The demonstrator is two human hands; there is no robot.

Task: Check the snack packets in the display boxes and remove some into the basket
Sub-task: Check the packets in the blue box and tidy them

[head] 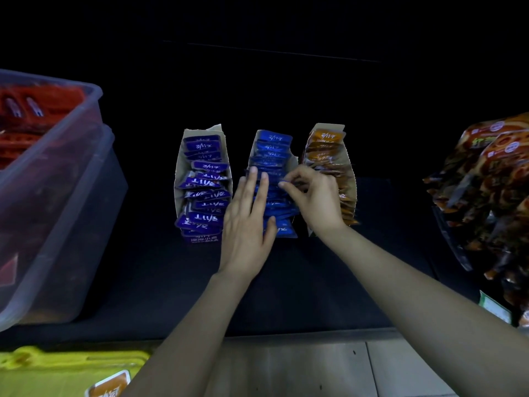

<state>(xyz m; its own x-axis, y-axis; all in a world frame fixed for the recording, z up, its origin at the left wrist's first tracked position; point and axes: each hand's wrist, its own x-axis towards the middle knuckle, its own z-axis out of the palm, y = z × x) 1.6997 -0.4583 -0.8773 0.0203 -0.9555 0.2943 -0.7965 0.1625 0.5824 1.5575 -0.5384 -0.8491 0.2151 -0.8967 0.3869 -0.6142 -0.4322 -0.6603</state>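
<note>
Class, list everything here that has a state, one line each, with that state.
Left hand: open, flat on the blue packets.
Right hand: curled, pinching one of them.
Purple box: full, packets jumbled.
Orange box: full, packets in a row.
Clear tub: lidless, holds red packets.
Yellow basket: holds an orange packet.

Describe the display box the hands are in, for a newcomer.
On the dark shelf, between the clear tub at left and brown snack bags at right, stand three cardboard boxes. It is the middle box, alone in holding blue packets; its neighbours hold purple packets and orange packets.
</note>
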